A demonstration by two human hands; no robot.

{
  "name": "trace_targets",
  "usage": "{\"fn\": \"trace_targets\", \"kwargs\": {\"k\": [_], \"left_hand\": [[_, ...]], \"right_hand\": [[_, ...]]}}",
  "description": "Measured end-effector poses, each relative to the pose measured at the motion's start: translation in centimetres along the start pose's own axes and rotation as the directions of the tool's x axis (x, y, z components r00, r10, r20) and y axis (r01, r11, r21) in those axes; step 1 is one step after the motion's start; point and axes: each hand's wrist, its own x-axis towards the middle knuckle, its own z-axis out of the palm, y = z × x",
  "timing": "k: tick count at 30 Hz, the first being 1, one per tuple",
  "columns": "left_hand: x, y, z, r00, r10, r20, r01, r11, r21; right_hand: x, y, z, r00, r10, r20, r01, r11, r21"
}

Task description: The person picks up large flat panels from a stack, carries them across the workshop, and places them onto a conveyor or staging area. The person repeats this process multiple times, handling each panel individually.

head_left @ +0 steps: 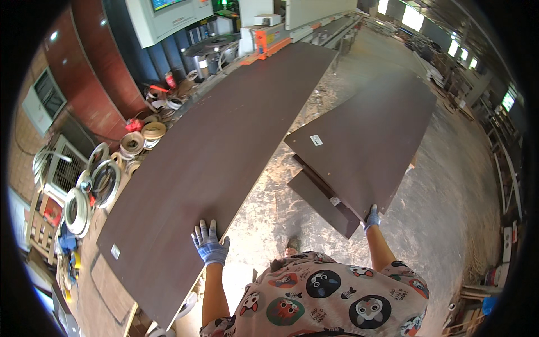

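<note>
My left hand (210, 243), in a blue-and-white work glove, lies flat with fingers spread on a long dark brown panel (224, 129). It rests near that panel's right edge, and the panel's far end lies beside the orange part (269, 42) of a machine. A small white label (115, 251) sits on its near left corner. My right hand (371, 218), gloved as well, is closed at the near corner of a second brown panel (370, 135); some of its fingers are hidden. This panel also bears a white label (316, 140). Narrower brown boards (323, 202) show under its left edge.
Rolls of edge banding (106, 180) and round spools (132, 144) stand along the left. A control cabinet with a screen (168, 17) is at the back left. Concrete floor (455, 185) spreads to the right, with stacked material (449, 84) along the far wall.
</note>
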Motion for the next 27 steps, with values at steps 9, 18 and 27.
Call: {"fn": "trace_targets", "kwargs": {"k": [9, 18, 27], "left_hand": [[-8.8, -8.4, -3.4, 0.993, -0.12, 0.014, 0.12, 0.992, 0.03], [-15.2, -15.1, -6.0, 0.995, -0.092, -0.025, 0.093, 0.995, 0.033], [-11.5, -13.5, -6.0, 0.993, -0.024, 0.118, 0.024, 1.0, 0.001]], "right_hand": [[-19.3, 10.8, -2.1, 0.983, 0.111, 0.144, -0.089, 0.984, -0.152], [-34.3, 18.6, -12.2, 0.957, 0.147, 0.25, -0.152, 0.988, 0.001], [-37.5, 19.8, -14.4, 0.938, 0.262, 0.228, -0.273, 0.962, 0.016]]}}
